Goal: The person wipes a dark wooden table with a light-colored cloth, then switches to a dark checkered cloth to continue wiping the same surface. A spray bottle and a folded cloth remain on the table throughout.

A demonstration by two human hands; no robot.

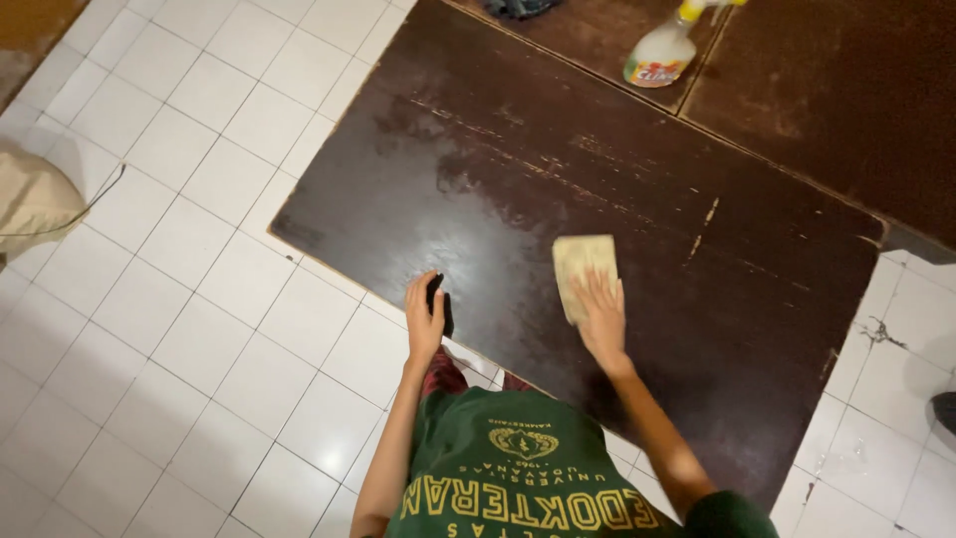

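Here I judge the wiping step underway: my right hand point(603, 317) presses flat, fingers spread, on the tan cloth point(583, 271) near the dark worktop's point(637, 189) near edge, my left hand point(423, 317) braced open at that edge; next calls for sweeping toward the wet patch.

Spray bottle point(665, 48) lying top centre; red-green-yellow label point(652, 70).

Toward one o'clock, a clear plastic spray bottle point(662, 50) with yellow nozzle and bright label — lying on a second dark wooden board point(597, 35). At nine o'clock, a beige cloth bundle point(35, 199) on the white tiled floor point(199, 299) — near the left edge.
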